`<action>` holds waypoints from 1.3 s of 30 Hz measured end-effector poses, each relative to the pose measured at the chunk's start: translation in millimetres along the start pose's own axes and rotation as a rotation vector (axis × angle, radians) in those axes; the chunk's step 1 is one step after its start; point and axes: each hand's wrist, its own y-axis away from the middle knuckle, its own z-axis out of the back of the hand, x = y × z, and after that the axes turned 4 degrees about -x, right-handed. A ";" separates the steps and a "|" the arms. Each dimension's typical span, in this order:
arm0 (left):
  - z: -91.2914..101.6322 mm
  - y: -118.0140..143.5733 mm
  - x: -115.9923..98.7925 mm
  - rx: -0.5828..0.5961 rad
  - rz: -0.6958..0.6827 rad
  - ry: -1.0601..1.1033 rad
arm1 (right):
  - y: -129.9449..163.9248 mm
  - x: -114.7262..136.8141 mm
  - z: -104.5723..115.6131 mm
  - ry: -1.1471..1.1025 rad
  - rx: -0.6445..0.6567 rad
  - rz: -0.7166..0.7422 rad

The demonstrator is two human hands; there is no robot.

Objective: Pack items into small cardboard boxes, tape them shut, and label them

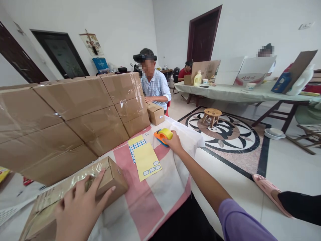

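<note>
My left hand (81, 201) lies with spread fingers on top of a taped cardboard box (115, 177) at the table's near left. Out to the right, my right hand (174, 142) has its fingers around a tape dispenser (163, 136), orange and blue with a yellow roll of tape. The dispenser is at the table's right side; whether it touches the cloth I cannot tell. Between my hands lie yellow label sheets (146, 161), overlapping, with blue-edged stickers on them.
Stacked cardboard boxes (82, 117) form a wall along the table's far side. Across from me a person (155, 82) sits by a small box (155, 113). A wooden stool (212, 115) stands on the patterned floor, near another table (225, 92) with bottles.
</note>
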 end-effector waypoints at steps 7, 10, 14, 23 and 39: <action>21.4 -1.5 -8.9 0.112 0.025 -0.021 | 15.0 0.7 25.9 -0.209 -0.088 0.170; 35.0 0.0 -15.9 0.109 0.018 0.002 | 21.2 7.5 35.4 -0.263 -0.098 0.217; 51.4 1.4 -54.6 -0.070 -0.048 0.094 | 36.2 29.7 41.9 -0.315 -0.074 0.281; 33.4 -33.8 -171.8 -0.430 -0.279 0.518 | 71.5 96.4 42.9 -0.432 0.086 0.565; 5.3 -20.8 -170.2 -0.399 -0.202 0.734 | 155.9 108.0 0.7 -1.007 0.088 -0.111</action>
